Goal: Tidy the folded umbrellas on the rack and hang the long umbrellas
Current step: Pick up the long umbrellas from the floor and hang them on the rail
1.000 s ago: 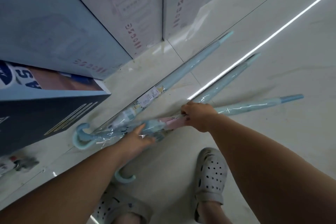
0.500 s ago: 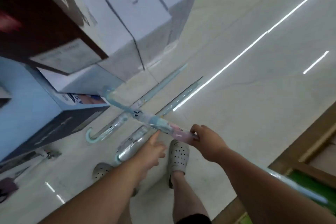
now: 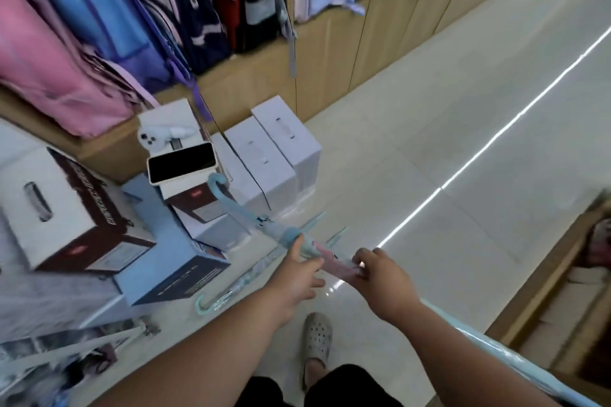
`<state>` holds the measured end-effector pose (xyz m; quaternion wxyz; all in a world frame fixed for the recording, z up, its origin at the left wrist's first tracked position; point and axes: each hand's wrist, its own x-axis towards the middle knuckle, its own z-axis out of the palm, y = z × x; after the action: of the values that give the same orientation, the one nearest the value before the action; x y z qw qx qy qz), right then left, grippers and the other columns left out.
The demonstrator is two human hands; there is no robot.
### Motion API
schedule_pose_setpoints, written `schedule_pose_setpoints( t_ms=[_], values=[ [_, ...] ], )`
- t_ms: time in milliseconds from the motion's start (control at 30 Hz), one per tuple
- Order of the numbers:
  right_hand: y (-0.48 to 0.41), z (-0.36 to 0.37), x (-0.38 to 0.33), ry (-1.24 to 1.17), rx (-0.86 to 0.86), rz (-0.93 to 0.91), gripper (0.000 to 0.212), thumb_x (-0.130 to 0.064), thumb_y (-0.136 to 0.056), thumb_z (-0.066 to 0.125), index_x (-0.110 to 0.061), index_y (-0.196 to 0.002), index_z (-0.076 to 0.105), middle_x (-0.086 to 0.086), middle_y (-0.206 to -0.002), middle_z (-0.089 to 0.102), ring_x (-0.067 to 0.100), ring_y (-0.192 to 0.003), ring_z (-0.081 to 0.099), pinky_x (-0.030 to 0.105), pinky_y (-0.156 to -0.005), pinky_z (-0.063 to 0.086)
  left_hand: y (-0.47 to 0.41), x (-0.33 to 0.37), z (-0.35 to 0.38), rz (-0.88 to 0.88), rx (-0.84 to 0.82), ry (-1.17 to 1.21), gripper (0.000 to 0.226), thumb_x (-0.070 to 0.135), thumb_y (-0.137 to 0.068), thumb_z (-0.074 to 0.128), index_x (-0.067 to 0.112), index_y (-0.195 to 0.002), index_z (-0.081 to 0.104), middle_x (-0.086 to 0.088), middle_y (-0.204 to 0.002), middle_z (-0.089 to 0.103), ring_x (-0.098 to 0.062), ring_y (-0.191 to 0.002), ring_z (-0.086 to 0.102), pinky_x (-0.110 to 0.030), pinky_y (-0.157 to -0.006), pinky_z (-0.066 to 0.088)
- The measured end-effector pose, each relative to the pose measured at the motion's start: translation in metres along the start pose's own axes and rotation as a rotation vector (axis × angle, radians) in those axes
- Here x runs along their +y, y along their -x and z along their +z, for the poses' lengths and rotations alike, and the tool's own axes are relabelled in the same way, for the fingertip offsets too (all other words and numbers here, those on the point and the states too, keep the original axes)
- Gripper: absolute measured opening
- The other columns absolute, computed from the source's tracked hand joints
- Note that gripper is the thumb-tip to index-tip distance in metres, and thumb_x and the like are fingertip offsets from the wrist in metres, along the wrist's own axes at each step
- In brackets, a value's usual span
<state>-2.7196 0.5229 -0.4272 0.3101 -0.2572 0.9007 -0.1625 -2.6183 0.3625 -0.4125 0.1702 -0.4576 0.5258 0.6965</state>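
A long light-blue umbrella [image 3: 251, 220] in clear wrap is raised off the floor, its hooked handle pointing up-left toward the boxes. My right hand [image 3: 385, 277] grips its pink middle section, and the rest of it runs back under my right arm. My left hand [image 3: 302, 269] rests against the shaft just left of that, fingers loosely spread, thumb up. Two more long blue umbrellas [image 3: 231, 291] lie on the tiled floor beneath, hooks toward me, tips pointing away.
Stacked cardboard boxes [image 3: 274, 149] stand on the floor to the left, a phone [image 3: 182, 162] lying on one. Backpacks [image 3: 99, 16] hang on a wooden shelf unit behind them. A wooden display [image 3: 568, 301] is at the right. My shoe [image 3: 316, 339] is below.
I have straightened up with one umbrella lifted from the floor; the view has swung up from the tiles to the boxes and backpacks. The other two umbrellas stay on the floor.
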Motion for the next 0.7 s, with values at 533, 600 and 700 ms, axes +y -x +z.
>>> schedule_pose_setpoints(
  t_ms=[533, 600, 700],
  values=[
    [0.08, -0.073, -0.138, -0.492, 0.21, -0.533, 0.015, -0.024, -0.091, 0.072, -0.027, -0.106, 0.069, -0.009, -0.102, 0.055, 0.002, -0.086, 0.063, 0.011, -0.076, 0.047, 0.172, 0.038, -0.021, 0.541, 0.182, 0.391, 0.044, 0.027, -0.099, 0.062, 0.036, -0.136, 0.04, -0.011, -0.114, 0.075, -0.034, -0.104, 0.073, -0.054, -0.101, 0.052],
    [0.086, -0.069, -0.159, -0.49, 0.179, -0.604, 0.023, -0.013, -0.091, 0.07, -0.025, -0.111, 0.069, -0.006, -0.106, 0.055, -0.002, -0.093, 0.061, 0.006, -0.079, 0.043, 0.181, 0.04, -0.028, 0.627, 0.272, 0.427, 0.037, 0.018, -0.1, 0.06, 0.028, -0.131, 0.041, -0.016, -0.108, 0.075, -0.04, -0.101, 0.072, -0.06, -0.098, 0.052],
    [0.096, -0.063, -0.184, -0.476, 0.165, -0.694, 0.03, -0.007, -0.091, 0.068, -0.023, -0.116, 0.068, -0.005, -0.107, 0.055, -0.005, -0.099, 0.058, 0.004, -0.082, 0.041, 0.195, 0.035, -0.048, 0.691, 0.383, 0.434, 0.038, 0.012, -0.099, 0.061, 0.027, -0.128, 0.042, -0.015, -0.105, 0.075, -0.041, -0.102, 0.071, -0.057, -0.09, 0.056]
  ],
)
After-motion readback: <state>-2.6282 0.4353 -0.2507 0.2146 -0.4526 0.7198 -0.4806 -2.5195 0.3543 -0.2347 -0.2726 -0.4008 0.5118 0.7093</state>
